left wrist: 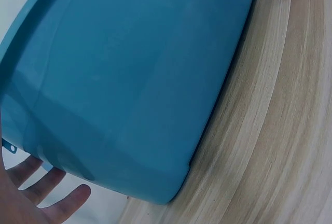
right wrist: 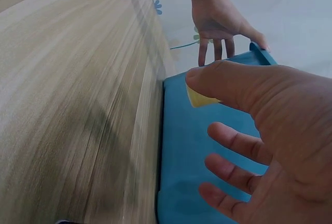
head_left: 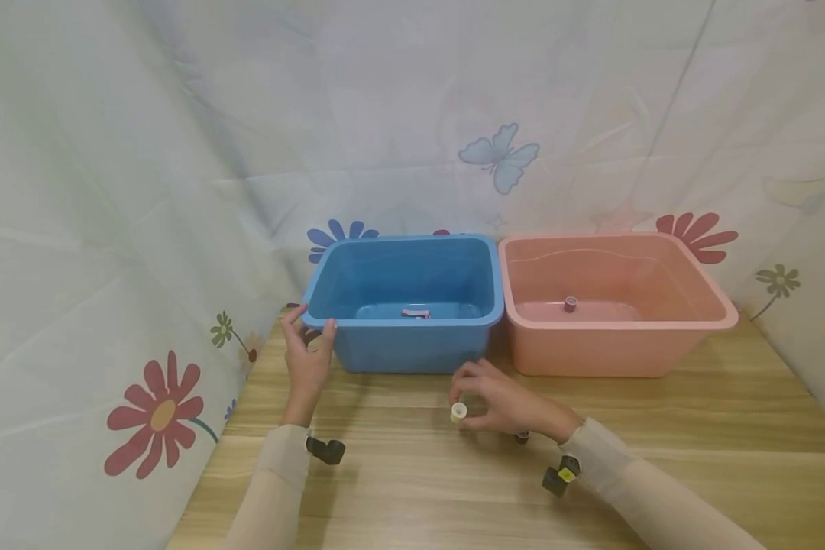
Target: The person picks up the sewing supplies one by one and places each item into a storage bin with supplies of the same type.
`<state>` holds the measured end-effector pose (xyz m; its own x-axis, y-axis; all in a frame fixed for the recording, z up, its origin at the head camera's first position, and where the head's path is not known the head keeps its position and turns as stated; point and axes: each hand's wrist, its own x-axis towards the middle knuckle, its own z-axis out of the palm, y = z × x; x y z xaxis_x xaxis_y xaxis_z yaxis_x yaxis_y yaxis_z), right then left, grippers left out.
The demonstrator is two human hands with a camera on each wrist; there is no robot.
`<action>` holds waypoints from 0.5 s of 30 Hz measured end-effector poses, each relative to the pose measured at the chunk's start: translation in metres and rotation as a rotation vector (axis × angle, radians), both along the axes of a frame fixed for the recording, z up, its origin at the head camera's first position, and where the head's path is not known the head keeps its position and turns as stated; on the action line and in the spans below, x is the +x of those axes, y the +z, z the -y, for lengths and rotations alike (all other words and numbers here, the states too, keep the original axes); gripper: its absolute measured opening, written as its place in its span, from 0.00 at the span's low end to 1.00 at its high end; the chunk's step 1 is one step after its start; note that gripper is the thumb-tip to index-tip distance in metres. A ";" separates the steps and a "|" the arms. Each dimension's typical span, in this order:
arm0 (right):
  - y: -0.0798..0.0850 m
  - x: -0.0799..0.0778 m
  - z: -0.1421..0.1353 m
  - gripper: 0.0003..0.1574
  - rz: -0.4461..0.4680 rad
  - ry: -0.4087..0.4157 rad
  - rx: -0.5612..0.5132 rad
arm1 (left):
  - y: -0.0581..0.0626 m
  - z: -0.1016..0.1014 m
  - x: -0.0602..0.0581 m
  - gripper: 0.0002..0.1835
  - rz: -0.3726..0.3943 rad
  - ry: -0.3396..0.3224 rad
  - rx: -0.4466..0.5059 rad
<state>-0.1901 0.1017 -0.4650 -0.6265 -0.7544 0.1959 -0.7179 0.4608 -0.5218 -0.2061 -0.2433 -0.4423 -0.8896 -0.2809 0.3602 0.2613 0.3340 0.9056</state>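
Note:
My right hand pinches a small pale-yellow cylinder with a hollow white end between thumb and fingers, in front of the blue bin. In the right wrist view the thumb covers most of the yellow cylinder, and the other fingers are spread loosely. My left hand holds the blue bin's front left corner, thumb at the front rim and fingers along the outer side. Those fingers show beside the bin wall in the left wrist view. A small dark cylinder lies on the table, partly hidden by the right wrist.
To the right of the blue bin stands a pink bin with a small dark purple cylinder inside. A small pink-and-white piece lies in the blue bin. A flower-printed curtain hangs behind the wooden table.

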 end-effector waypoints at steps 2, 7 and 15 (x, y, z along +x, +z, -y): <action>0.001 0.000 0.000 0.17 -0.003 0.004 0.001 | 0.000 0.000 0.000 0.35 0.002 0.002 -0.001; 0.005 0.001 0.000 0.17 -0.020 0.016 0.000 | 0.002 -0.001 0.001 0.35 0.011 0.011 -0.003; 0.009 0.002 -0.002 0.17 -0.022 0.025 -0.003 | 0.002 -0.001 0.001 0.35 0.013 0.013 -0.007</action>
